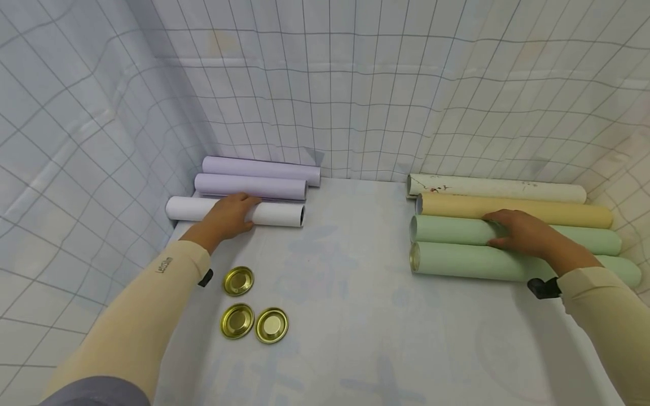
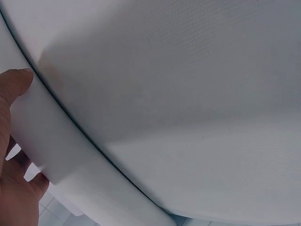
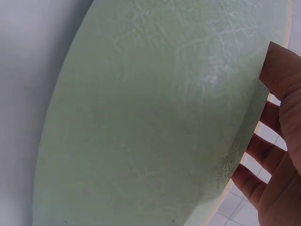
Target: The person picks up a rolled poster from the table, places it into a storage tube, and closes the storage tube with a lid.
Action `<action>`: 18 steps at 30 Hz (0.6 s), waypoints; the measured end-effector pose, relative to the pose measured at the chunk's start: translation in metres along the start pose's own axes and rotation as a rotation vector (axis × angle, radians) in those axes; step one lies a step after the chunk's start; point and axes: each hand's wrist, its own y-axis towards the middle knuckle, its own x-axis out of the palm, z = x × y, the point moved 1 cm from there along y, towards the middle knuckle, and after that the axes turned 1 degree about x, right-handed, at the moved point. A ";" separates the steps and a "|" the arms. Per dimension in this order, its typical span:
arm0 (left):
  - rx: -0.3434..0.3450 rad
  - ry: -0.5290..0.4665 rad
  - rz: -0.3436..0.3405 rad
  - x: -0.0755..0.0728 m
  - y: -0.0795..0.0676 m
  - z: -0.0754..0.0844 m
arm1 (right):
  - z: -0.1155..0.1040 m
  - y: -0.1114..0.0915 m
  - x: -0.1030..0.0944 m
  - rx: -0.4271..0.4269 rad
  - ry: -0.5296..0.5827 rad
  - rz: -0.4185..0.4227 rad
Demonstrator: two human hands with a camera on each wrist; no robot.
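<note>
Gripping with the left hand (image 1: 228,217) a smooth white cylindrical roll (image 1: 281,214), with thumb on the near side and fingers over the far side. Gripping with the right hand (image 1: 523,234) the farther pale-green cylindrical roll (image 1: 452,230), with thumb down by the seam between the two greens and fingers at the edge facing a matte tan-yellow roll (image 1: 457,207).

Counting seven rolls: three at left, four at right. At left, lying side by side from the rear: a far lavender roll (image 1: 259,167), a near lavender roll (image 1: 244,185), then the white one. At right, from the rear: a cream roll with red floral sprigs (image 1: 487,186), the tan-yellow, the farther green, and a nearer pale-green roll (image 1: 467,262). Also counting three round, dished, gold-coloured lids (image 1: 271,325) in front of the white roll, two just beside each other and one slightly farther back.

Close along the gridded white back wall (image 1: 345,84): far lavender and cream. Near the side walls: the groups' outer ends. Between the inner ends, showing a broad stretch of white surface (image 1: 345,282), running on toward the front.
</note>
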 end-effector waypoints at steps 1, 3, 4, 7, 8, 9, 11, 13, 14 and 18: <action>0.003 0.000 -0.002 0.000 0.000 0.000 | 0.000 0.000 0.000 0.000 -0.003 -0.003; 0.012 0.003 -0.002 0.001 0.000 0.000 | -0.001 0.000 0.000 0.001 -0.009 -0.010; 0.017 0.007 -0.001 0.001 0.000 0.000 | -0.001 0.001 0.000 0.004 -0.009 -0.015; 0.023 0.015 -0.003 0.000 -0.001 0.000 | -0.002 0.002 -0.001 0.015 -0.022 -0.030; 0.024 0.017 -0.005 0.000 -0.001 0.000 | -0.002 0.003 -0.001 0.016 -0.026 -0.032; 0.025 0.021 -0.007 -0.001 -0.002 0.000 | -0.002 0.003 -0.001 0.016 -0.031 -0.036; 0.015 0.021 -0.015 -0.002 -0.003 0.001 | -0.003 0.004 -0.001 0.015 -0.040 -0.037; 0.010 0.020 -0.022 -0.003 -0.005 0.002 | -0.004 0.004 -0.001 0.010 -0.047 -0.038; 0.010 0.023 -0.023 -0.004 -0.006 0.002 | -0.005 0.004 -0.001 0.008 -0.045 -0.039; 0.024 0.020 -0.007 -0.007 -0.009 0.004 | -0.006 0.004 -0.002 -0.001 -0.036 -0.041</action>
